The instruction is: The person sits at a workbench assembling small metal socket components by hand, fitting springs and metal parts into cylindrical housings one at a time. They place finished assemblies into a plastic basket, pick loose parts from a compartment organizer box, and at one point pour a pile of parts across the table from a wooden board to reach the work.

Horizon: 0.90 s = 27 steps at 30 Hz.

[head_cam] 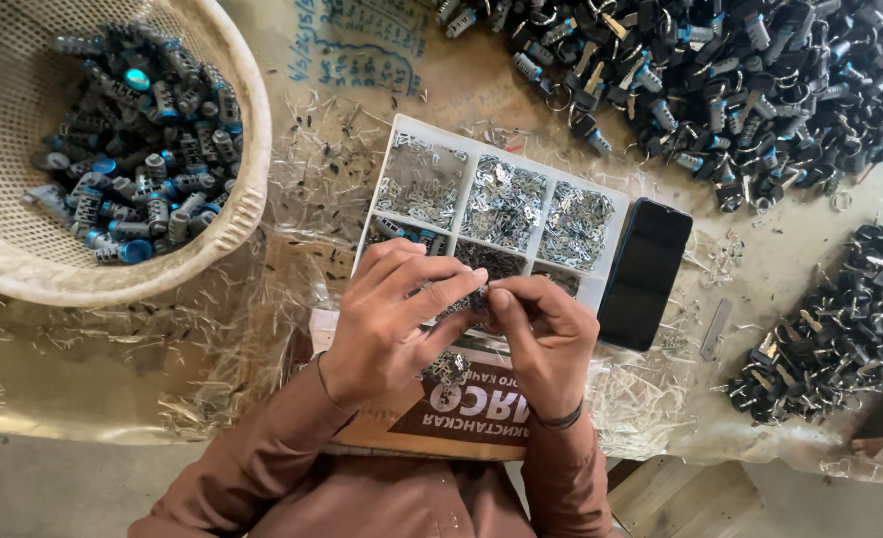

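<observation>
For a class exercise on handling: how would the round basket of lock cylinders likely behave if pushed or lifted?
The basket looks like thin woven plastic, so it may flex. Its metal cylinders probably make it heavy. They lie loose, so they would likely shift and roll.

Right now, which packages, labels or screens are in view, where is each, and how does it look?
Phone: right of the white compartment tray, flat, dark rectangular screen, off.
Cardboard box: under both hands, brown with dark red panel and white lettering.
Table cover: top centre, blue handwriting on tan sheet.
</observation>
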Motion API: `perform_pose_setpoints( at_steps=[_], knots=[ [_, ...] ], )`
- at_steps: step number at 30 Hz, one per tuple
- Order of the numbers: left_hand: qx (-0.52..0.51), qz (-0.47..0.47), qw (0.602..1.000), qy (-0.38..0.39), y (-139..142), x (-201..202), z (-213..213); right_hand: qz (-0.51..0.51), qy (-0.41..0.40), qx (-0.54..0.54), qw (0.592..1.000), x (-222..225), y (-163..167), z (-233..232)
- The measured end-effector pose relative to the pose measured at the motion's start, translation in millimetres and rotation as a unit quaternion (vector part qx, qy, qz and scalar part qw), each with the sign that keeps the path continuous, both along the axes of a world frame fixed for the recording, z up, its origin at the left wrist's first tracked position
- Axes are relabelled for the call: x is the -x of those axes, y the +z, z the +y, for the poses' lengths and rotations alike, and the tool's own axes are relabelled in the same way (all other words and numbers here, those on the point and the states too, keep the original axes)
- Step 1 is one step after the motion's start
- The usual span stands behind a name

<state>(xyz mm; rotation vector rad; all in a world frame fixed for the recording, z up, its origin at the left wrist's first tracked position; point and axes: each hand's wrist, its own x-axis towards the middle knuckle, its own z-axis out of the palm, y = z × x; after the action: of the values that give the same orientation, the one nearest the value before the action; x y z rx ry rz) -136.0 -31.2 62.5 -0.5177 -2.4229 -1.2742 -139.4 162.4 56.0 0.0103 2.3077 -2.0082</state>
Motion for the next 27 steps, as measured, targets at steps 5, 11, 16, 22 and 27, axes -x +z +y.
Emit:
perform_pose_setpoints(
  at_steps=[5,11,16,22,27],
  knots=[
    [-0.004,0.002,1.0,0.007,0.9,-0.3,0.6,0.061,0.052,-0.01,0.997,2.4,8.0,0.1],
    [0.01,0.005,0.999,-0.031,1.8,-0.5,-3.5,0.081,0.036,-0.078,0.993,4.5,14.0,-1.7],
    [0.047,0.037,0.997,-0.038,-3.6,0.2,-2.6,0.108,0.015,-0.124,0.986,2.1,8.6,0.1],
    [0.027,0.038,0.998,-0.035,-3.6,-0.4,-3.9,-0.025,0.029,0.086,0.996,11.0,1.4,14.2],
    [0.006,0.006,1.0,0.023,-1.2,-0.3,-1.2,0.203,-0.007,-0.399,0.894,14.2,-3.4,2.9]
  ],
)
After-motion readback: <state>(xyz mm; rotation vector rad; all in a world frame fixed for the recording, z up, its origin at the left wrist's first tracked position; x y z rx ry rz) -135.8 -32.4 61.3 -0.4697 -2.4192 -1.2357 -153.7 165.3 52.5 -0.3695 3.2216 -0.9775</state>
